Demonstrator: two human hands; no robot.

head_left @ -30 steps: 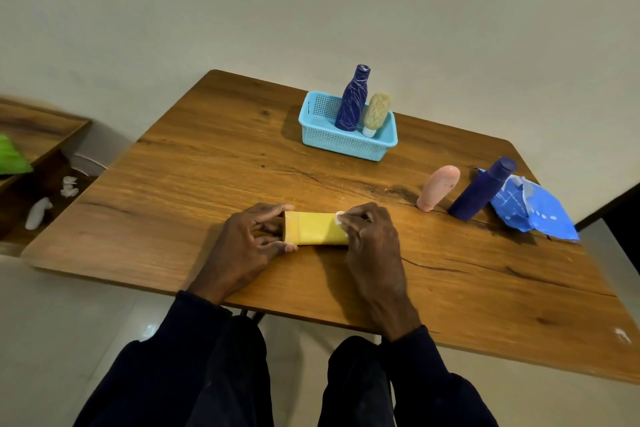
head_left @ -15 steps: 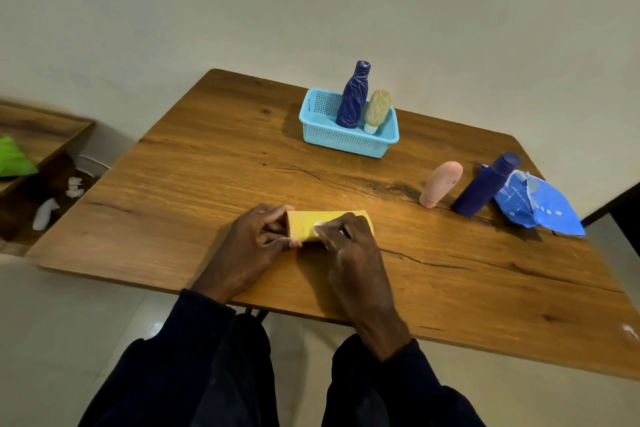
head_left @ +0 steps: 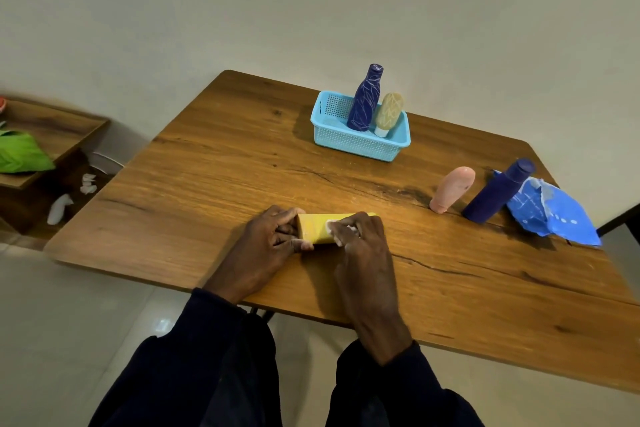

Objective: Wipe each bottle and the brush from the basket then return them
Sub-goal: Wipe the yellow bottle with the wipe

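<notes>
Bare tabletop [head_left: 225,166] to basket [head_left: 353,146]; basket's left half seemingly free.

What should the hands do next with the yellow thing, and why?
Probably slide the right hand with its white wipe along the yellow bottle toward its right end: the left hand grips the left end, and the wipe sits mid-body.

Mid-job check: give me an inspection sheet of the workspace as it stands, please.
Surface: wooden table, dark cracks in the grain.
Job's things: yellow bottle lying near the front edge; patterned blue bottle and beige bottle upright in the basket; pink bottle and dark blue bottle standing on the table, right.
Clutter: crumpled blue wrapper beside the dark blue bottle.
Hands: left hand grips the yellow bottle's end; right hand presses a white wipe on it.
Cables: nothing seen.
Surroundings: wooden shelf left, green item on it; white scraps below.
</notes>
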